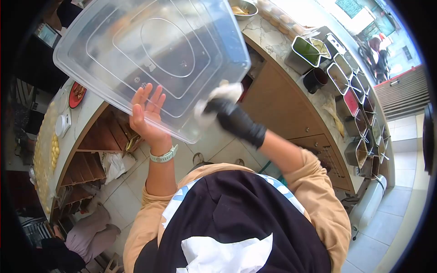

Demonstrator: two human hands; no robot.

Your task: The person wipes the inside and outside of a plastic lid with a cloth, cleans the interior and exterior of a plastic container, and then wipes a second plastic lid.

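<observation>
A large clear plastic lid (166, 54), with ridged outlines on its face, is tilted up in front of me. My left hand (148, 113), bare with a pale watch at the wrist, supports its near edge, palm turned up and fingers extended along the plastic. My right hand (230, 118) wears a black glove and grips a crumpled white cloth (227, 93) near the lid's right corner. Motion blurs the cloth and the glove; the fingers of that hand are partly hidden by the cloth.
A curved counter (268, 38) runs to the right, carrying metal containers (339, 77) with utensils and a dark cup (315, 80). On the left counter are a red plate (77, 94), a white scale (63, 124) and many pale dough balls (45, 154). A person (93, 234) is low at left.
</observation>
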